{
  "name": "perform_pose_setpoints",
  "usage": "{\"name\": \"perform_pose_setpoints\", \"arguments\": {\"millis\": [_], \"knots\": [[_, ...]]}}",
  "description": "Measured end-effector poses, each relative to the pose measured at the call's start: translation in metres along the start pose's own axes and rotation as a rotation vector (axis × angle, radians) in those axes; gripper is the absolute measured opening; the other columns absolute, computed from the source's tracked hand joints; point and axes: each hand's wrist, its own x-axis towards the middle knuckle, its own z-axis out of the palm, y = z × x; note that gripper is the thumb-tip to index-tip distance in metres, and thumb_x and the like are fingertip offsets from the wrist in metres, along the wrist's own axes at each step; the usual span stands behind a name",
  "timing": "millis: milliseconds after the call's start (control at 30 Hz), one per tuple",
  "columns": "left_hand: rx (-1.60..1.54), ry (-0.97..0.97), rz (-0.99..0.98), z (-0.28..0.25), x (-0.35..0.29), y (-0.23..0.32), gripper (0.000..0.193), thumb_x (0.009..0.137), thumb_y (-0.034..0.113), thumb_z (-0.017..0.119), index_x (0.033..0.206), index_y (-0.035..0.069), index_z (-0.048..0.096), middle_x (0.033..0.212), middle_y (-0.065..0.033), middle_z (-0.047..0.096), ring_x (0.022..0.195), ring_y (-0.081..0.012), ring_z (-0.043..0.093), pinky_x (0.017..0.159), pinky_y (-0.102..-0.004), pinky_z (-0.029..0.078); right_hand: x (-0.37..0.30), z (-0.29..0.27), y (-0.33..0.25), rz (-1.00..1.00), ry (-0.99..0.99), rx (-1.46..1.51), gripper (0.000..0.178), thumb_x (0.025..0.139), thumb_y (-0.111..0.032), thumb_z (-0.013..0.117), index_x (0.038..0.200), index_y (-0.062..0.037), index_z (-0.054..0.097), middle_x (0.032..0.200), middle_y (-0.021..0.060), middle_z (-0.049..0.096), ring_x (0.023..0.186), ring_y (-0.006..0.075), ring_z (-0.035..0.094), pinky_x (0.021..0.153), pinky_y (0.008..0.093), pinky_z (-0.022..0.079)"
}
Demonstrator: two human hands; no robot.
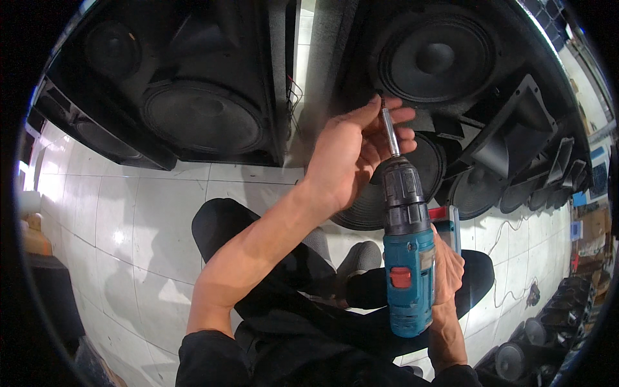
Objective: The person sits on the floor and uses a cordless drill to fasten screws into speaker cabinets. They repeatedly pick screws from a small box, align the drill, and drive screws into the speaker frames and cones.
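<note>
My right hand (447, 267) grips a teal and black cordless drill (412, 284), which points away from me toward the speaker cabinets. A long silver bit holder (390, 132) sticks out of its black chuck. At the tip of the holder, the thumb and forefinger of my left hand (348, 145) pinch a small dark screw (382, 102), partly hidden by the fingers; the other fingers curl loosely beside the holder. Just beyond my hands is a black speaker cabinet with a large round woofer (435, 58).
Another black speaker cabinet (200, 119) stands at the left. Loose woofers (419, 171) and black horns (509, 135) lie at the right on white floor tiles (129, 226). Loose wires (293, 97) hang between the cabinets. More speaker drivers (512, 358) sit at the lower right.
</note>
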Motion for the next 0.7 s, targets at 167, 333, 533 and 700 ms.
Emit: {"name": "perform_pose_setpoints", "arguments": {"millis": [167,333,533,700], "knots": [[0.312,-0.065,-0.12,0.007,-0.04,-0.016,0.059,0.1,0.049,0.044,0.124,-0.004,0.054,0.12,-0.0209,0.063,0.108,-0.0251,0.063,0.096,-0.0369,0.05,-0.009,-0.006,-0.001,0.051,0.009,-0.007,0.067,0.078,-0.016,0.077,0.13,0.0125,0.046,0.11,0.0316,0.064,0.094,0.0373,0.07,0.077,0.0448,0.059],[0.355,-0.213,-0.141,-0.007,-0.075,-0.034,0.06,0.098,0.048,0.05,0.123,-0.006,0.055,0.12,-0.0233,0.062,0.113,-0.0279,0.062,0.098,-0.0398,0.05,0.001,-0.001,-0.003,0.074,0.046,0.025,0.06,0.078,-0.016,0.077,0.128,0.0052,0.05,0.105,0.021,0.067,0.089,0.0302,0.07,0.077,0.0401,0.058],[0.283,-0.269,-0.174,-0.003,-0.079,-0.039,0.058,0.094,0.046,0.058,0.117,-0.007,0.059,0.114,-0.0252,0.065,0.109,-0.0289,0.065,0.099,-0.0434,0.05,0.004,-0.001,-0.008,0.101,0.126,0.002,0.054,0.077,-0.014,0.078,0.125,-0.002,0.057,0.094,0.0084,0.071,0.081,0.0204,0.071,0.076,0.0325,0.057],[0.296,-0.264,-0.181,-0.005,-0.077,-0.04,0.058,0.094,0.048,0.057,0.115,-0.006,0.06,0.112,-0.0231,0.066,0.105,-0.0261,0.067,0.094,-0.0419,0.054,0.015,-0.007,-0.011,0.004,0.092,0.041,0.06,0.079,-0.008,0.073,0.131,0.0092,0.048,0.111,0.0278,0.066,0.09,0.0333,0.071,0.073,0.0418,0.06]]}}
